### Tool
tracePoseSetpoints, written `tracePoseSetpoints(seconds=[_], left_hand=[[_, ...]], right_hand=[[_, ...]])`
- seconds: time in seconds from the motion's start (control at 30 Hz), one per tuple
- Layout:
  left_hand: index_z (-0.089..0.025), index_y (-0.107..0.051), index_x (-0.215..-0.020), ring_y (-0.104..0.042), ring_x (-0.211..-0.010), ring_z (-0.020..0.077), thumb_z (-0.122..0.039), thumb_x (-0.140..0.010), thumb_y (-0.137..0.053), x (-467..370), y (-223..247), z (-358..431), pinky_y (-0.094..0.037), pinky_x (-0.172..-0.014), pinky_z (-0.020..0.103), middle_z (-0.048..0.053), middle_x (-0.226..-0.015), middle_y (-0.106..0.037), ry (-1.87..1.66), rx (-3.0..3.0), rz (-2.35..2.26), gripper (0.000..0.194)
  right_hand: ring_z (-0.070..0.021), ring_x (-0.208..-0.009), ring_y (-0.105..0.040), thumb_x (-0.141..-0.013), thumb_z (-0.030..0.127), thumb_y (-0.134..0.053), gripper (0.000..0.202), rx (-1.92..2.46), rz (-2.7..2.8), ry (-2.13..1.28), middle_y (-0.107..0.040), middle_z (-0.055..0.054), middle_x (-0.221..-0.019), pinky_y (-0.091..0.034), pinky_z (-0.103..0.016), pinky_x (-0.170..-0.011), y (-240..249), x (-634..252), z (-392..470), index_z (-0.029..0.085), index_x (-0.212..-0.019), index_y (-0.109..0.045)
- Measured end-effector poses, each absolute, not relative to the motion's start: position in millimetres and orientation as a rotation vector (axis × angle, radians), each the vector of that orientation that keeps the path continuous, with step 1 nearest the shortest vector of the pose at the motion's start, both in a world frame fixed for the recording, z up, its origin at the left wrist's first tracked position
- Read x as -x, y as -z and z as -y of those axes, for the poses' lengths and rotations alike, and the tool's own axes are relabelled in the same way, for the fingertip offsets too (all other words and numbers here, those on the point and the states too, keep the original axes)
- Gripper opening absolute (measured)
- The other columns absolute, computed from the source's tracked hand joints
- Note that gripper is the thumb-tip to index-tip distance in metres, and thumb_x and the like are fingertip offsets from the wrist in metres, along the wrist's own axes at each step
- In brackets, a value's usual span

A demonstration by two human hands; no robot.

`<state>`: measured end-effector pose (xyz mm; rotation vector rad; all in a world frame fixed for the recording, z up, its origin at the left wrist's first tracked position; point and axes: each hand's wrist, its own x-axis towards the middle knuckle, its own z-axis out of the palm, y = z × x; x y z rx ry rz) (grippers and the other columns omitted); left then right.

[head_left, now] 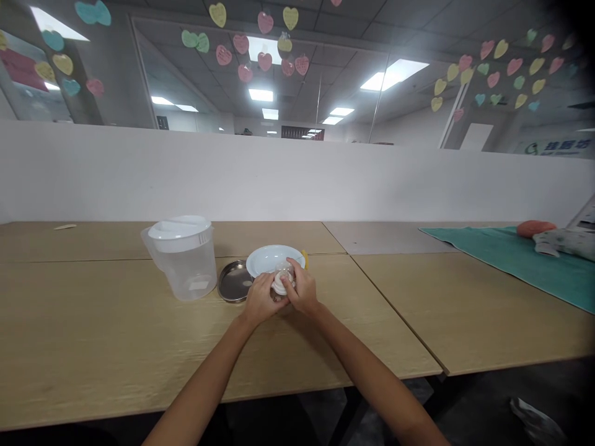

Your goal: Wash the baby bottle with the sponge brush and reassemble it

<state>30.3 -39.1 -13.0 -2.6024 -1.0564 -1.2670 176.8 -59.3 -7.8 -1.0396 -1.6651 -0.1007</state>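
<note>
Both hands are closed around a small round container (281, 284), white in its lower part and clear above. My left hand (261, 301) grips it from the left and below. On its other side is my right hand (303, 288), with the fingers over the clear part and the thumb on the white part. Just behind the hands stands a white bowl (260, 256), partly hidden by them. A round metal tray (233, 282) lies left of the hands, its right side covered by the bowl and my left hand. Something yellow (305, 259) shows at the bowl's right edge.
A clear plastic pitcher (188, 266) with a white lid stands left of the tray. To the far right, a green cloth (506, 254) bears an orange-red item (534, 228) and a patterned fabric piece (569, 243). A white low wall (288, 179) runs behind the wooden table (139, 347).
</note>
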Motion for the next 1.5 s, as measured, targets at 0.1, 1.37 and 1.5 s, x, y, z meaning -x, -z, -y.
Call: tracePoseSetpoints(seconds=[0.1,1.37,1.5], left_hand=[[-0.020,-0.052,-0.102,-0.057,-0.089,0.0247,-0.043,-0.069,-0.063,-30,13,39,-0.046,-0.078,0.037,0.008,-0.093,-0.062,1.280,2.589,1.066,0.042],[-0.018,-0.050,-0.113,-0.057,-0.093,0.0253,-0.058,-0.070,-0.059,-29,13,37,-0.045,-0.081,0.039,0.010,-0.101,-0.062,1.266,2.568,1.061,0.059],[-0.018,-0.050,-0.111,-0.057,-0.090,0.0255,-0.057,-0.069,-0.060,-29,13,37,-0.044,-0.080,0.039,0.009,-0.097,-0.062,1.262,2.556,1.074,0.059]], right_hand=[[-0.0224,-0.099,-0.059,-0.088,0.041,-0.041,0.049,1.038,1.678,0.130,-0.062,-0.012,-0.110,-0.047,-0.036,-0.085,8,-176,60,0.015,-0.129,-0.043],[-0.0088,-0.063,-0.061,-0.072,0.009,-0.042,0.049,1.026,1.470,-0.367,-0.056,-0.008,-0.109,-0.052,-0.029,-0.069,17,-202,15,0.019,-0.119,-0.049],[-0.0123,-0.066,-0.060,-0.085,0.027,-0.041,0.028,0.989,1.493,-0.422,-0.062,-0.003,-0.081,-0.050,-0.027,-0.066,9,-198,25,0.017,-0.106,-0.056]])
